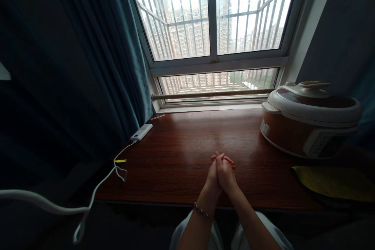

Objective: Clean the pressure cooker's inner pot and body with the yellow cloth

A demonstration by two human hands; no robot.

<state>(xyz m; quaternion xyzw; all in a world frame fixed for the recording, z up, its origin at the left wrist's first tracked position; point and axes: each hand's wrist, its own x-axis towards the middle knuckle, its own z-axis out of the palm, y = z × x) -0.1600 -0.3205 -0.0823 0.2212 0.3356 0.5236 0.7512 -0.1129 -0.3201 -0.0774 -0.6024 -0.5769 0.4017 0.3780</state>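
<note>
My left hand point(213, 177) and my right hand point(227, 175) are pressed together palm to palm, fingers interlaced at the tips, above the near middle of a dark wooden sill point(187, 148). Nothing shows between them. A beaded bracelet point(203, 211) circles my left wrist. Both forearms come up from the bottom edge, over light sleeves or trousers.
A white and brown electric cooker point(310, 123) stands on the right of the sill. In front of it lies a yellow cloth point(334, 181). A white power bank point(141, 132) with a white cable point(96, 191) lies at the left, by a teal curtain point(96, 47). A barred window point(213, 15) is behind.
</note>
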